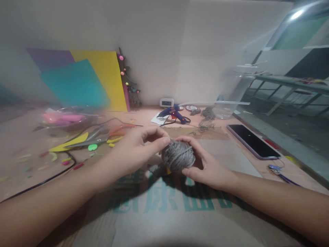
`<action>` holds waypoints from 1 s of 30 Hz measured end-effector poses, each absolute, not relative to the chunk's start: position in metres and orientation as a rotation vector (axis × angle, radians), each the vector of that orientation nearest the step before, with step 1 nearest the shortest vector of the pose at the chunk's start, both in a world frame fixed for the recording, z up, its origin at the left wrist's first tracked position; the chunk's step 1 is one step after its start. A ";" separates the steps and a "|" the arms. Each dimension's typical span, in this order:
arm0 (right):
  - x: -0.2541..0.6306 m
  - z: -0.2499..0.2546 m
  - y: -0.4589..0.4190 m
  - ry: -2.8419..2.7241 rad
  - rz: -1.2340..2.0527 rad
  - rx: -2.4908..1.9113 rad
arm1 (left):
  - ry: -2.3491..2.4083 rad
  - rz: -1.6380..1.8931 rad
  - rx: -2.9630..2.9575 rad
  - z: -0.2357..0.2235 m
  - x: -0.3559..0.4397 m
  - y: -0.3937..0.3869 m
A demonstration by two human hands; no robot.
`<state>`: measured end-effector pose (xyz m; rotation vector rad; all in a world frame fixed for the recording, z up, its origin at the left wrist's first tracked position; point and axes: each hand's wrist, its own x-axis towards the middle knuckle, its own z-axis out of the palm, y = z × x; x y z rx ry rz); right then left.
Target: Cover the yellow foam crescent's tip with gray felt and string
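Observation:
A ball of grey yarn [179, 156] is held up over the printed board in the middle of the view. My right hand [203, 164] wraps round its right side, thumb below and fingers behind. At its upper left, my left hand [144, 147] pinches with thumb and forefinger right at the wound strands; the exact bit of yarn between the fingertips is too small to make out. A small grey piece [155, 168], partly in shadow, lies below the ball with a bit of yellow next to it.
Behind the ball, a blue glue gun [172, 114] rests near a small digital clock [167, 102]. Scissors [89, 140] and colourful scraps lie left, with a black cable [60, 174]. A phone [253, 141] and a clear plastic cup [228, 96] stand at right.

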<state>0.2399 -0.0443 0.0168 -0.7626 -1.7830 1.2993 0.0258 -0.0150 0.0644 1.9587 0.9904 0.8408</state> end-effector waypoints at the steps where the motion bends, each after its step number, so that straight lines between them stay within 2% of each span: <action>1: 0.240 0.016 -0.044 -1.781 1.300 -0.758 | 0.991 0.840 1.950 0.064 0.026 -0.015; 9: 0.240 0.016 -0.043 -1.755 1.307 -0.749 | 1.000 0.819 2.013 0.067 0.024 -0.014; 17: 0.239 0.015 -0.043 -1.695 1.299 -0.783 | 1.000 0.847 2.435 0.071 0.021 -0.019; 30: 0.240 0.017 -0.044 -1.663 1.284 -0.750 | 1.053 0.875 2.406 0.071 0.021 -0.019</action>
